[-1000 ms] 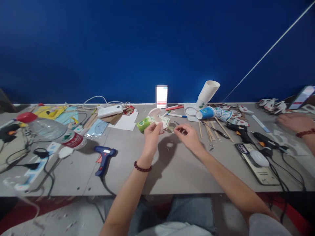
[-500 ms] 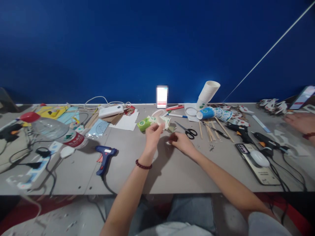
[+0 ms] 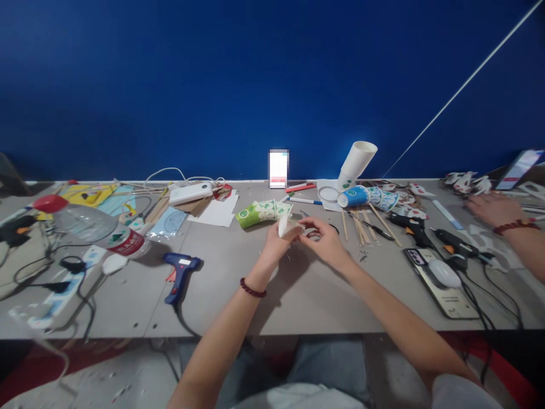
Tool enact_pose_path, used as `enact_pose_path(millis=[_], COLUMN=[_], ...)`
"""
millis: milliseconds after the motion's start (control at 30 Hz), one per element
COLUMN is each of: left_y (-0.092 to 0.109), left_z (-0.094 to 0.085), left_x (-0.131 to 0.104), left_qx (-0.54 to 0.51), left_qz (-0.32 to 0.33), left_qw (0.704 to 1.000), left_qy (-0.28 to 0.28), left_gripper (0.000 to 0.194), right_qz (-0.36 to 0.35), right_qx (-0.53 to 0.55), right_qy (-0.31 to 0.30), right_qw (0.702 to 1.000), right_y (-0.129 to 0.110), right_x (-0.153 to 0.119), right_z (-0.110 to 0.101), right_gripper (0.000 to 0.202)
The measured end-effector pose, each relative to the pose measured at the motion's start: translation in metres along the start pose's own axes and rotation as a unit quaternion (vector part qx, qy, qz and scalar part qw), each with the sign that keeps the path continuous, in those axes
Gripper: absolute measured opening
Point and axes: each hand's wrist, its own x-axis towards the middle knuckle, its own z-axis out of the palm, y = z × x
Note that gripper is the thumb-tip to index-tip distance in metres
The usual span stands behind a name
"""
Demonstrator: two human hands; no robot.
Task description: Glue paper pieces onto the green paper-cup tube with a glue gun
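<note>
White piece (image 3: pixel 283 226), partly hidden

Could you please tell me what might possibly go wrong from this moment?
The cable of the blue glue gun runs over the front edge of the table; a tug might drag the tool down.

The scissors lie partly hidden behind the right hand, so it could brush against them.

The white piece in the left hand looks thin and might bend if squeezed.
</note>
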Motion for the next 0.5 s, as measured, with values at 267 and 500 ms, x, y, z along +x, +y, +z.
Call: enact_pose_path(millis=[267,500], left_y=[0.005,-0.012], left_z=[0.002,0.007], left_x=[-0.002,0.001], left_qx=[-0.050,0.021], left_qz=[-0.072,-0.002], left_qw=[0.991,0.998], left_qy=[-0.100,-0.051], left_gripper=[0.031,0.014], right_qz=[0.076,0.137], right_qx=[0.077,-0.005], right_qy=[0.062,0.132], right_qw=[0.992,0.982], right_y=[0.034,0.079], right_x=[0.017,0.045], right_z=[-0.026,-0.053], right_gripper=[0.040,0.039])
